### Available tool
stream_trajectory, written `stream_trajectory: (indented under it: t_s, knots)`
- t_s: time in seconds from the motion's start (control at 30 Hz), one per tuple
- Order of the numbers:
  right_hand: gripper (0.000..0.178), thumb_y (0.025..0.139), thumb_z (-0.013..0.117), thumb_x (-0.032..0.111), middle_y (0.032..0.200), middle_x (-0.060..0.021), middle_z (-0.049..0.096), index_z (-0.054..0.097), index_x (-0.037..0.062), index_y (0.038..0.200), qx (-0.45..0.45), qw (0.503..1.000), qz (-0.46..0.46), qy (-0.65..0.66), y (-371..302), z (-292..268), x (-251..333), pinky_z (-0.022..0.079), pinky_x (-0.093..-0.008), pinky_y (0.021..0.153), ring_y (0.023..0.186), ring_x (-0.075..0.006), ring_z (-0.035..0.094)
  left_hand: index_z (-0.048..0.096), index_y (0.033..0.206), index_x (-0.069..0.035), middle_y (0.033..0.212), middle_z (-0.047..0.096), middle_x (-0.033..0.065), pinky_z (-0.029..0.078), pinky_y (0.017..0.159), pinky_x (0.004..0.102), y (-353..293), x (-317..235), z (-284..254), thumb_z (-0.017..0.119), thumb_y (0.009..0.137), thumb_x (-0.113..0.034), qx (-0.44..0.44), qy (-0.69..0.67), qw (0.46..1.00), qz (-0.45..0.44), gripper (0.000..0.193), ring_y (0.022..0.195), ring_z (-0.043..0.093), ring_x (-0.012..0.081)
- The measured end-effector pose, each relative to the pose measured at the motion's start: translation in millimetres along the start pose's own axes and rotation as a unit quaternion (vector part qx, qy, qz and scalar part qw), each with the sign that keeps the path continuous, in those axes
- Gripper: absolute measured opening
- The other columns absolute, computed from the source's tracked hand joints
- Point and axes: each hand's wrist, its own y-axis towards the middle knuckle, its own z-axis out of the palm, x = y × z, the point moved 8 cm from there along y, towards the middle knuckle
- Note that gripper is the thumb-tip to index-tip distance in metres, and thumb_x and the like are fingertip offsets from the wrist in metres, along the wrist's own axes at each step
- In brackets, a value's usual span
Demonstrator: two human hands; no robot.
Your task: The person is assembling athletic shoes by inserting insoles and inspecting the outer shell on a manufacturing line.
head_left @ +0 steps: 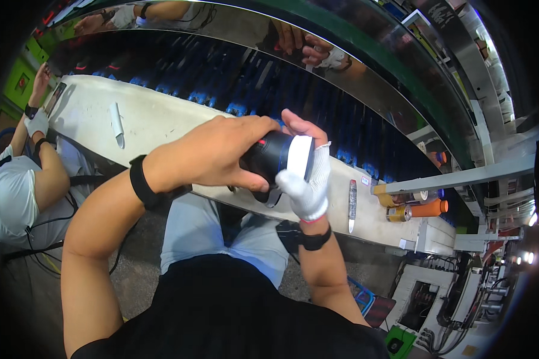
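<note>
I hold a black piece with a white rounded face [299,159] above the near edge of the table; it resembles a slipper, but much of it is hidden by my hands. My left hand [221,149], bare, is closed over its left side, with the thumb pressed on the lower part. My right hand [308,185], in a white glove with bare fingertips, grips it from the right beside the white face. A knife with a taped handle [352,206] lies on the table to the right of my hands. Farther left lies another knife with a pale handle [116,122].
Beyond the long pale table [161,110] runs a dark bed with blue parts [236,107]. An orange bottle [428,208] and a can [398,213] lie at the right end, under a metal bar [461,178]. A co-worker [27,191] sits at the left.
</note>
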Motion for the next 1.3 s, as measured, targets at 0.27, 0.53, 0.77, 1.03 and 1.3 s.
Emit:
stream_trajectory:
  t_s: [0.27,0.53,0.77,1.03,1.3]
  knots:
    - [0.069,0.094,0.077,0.047,0.132,-0.0118,0.057,0.049,0.0082,0.144,-0.205,0.920,-0.041,0.330,0.5,-24.2,-52.9,0.048,-0.0427,0.113,0.122,-0.0241,0.058,0.057,0.142,-0.004,0.116,0.077,0.0234,0.059,0.096,0.0460,15.5,43.3,-5.2,0.102,0.068,-0.026,0.037,-0.043,0.991,-0.122,0.089,0.110,0.075,0.0447]
    - [0.075,0.101,0.076,0.054,0.143,-0.0094,0.049,0.043,0.0102,0.153,-0.082,0.993,0.024,0.076,-9.4,-41.7,-22.9,0.040,-0.0410,0.122,0.139,-0.0238,0.050,0.058,0.126,0.000,0.107,0.076,0.0232,0.059,0.088,0.0511,50.5,-13.1,14.1,0.099,0.072,-0.027,0.063,0.087,0.994,-0.013,0.073,0.100,0.076,0.0460]
    - [0.095,0.097,0.073,0.065,0.146,-0.0150,0.057,0.042,0.0039,0.163,-0.146,0.975,0.061,0.155,-44.6,-76.9,-3.6,0.042,-0.0468,0.125,0.141,-0.0302,0.056,0.056,0.112,0.003,0.096,0.072,0.0203,0.061,0.071,0.0449,49.1,-73.8,42.3,0.096,0.075,-0.023,0.003,0.151,0.981,0.121,0.060,0.083,0.078,0.0380]
    - [0.070,0.103,0.062,0.032,0.167,-0.0223,0.050,0.043,0.0003,0.163,-0.091,0.978,0.176,-0.066,-70.2,-71.0,48.7,0.037,-0.0459,0.129,0.151,-0.0333,0.052,0.059,0.112,0.004,0.092,0.066,0.0124,0.058,0.057,0.0356,28.0,-102.5,58.6,0.075,0.086,-0.015,-0.025,0.171,0.966,0.191,0.036,0.069,0.075,0.0255]
    - [0.125,0.077,0.102,0.049,0.166,-0.0232,0.049,0.034,0.0009,0.170,-0.084,0.993,0.027,-0.082,-124.2,-34.7,23.7,0.043,-0.0480,0.125,0.149,-0.0346,0.054,0.059,0.149,-0.007,0.143,0.060,0.0175,0.061,0.097,0.0444,-0.7,-84.5,8.2,0.092,0.076,-0.027,0.106,0.212,0.967,0.095,0.083,0.124,0.066,0.0336]
